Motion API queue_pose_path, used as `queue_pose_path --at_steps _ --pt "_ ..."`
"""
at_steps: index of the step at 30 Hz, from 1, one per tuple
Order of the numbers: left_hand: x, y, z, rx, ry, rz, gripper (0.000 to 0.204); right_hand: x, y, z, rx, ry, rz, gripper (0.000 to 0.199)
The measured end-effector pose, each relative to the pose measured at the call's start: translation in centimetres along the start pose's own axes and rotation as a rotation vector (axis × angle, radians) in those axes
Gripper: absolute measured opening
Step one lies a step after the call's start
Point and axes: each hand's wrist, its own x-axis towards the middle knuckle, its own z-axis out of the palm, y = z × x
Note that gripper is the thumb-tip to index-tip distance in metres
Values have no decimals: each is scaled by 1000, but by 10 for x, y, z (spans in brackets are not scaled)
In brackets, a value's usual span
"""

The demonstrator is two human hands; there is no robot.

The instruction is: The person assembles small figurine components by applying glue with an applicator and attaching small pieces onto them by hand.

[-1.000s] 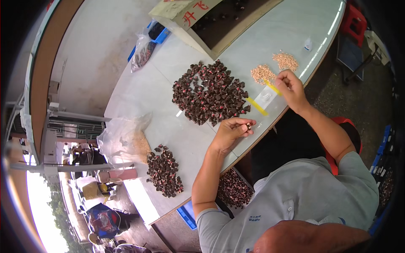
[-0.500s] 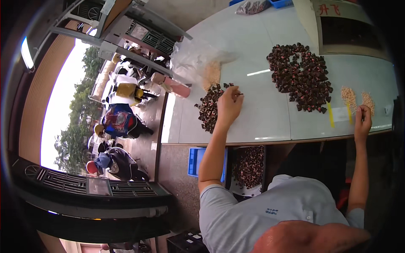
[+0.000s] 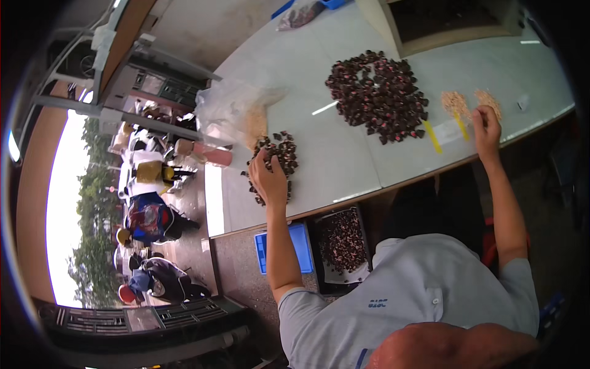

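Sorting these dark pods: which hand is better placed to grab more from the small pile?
Left. The left hand already rests on the small dark pile; the right hand is far off by the tan heaps.

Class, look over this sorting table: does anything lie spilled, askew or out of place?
Nothing stands out. A few dark pieces lie loose around the small dark pile under the left hand. The right hand rests by two tidy pale heaps.
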Motion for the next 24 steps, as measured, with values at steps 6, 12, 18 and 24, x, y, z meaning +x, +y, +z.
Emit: queue_pose_path --at_steps 6,12,18,24 --pt "-82 49 21 -107 -98 180 34 4 -11 15 28 -42 29 12" --pt "-104 57 45 -99 -47 157 36 5 -15 8 14 12 -21 21" --pt "-106 62 47 -75 -17 133 34 3 -18 6 32 -12 6 20" --pt "-106 61 42 -75 9 106 31 6 -22 12 24 -16 6 23"
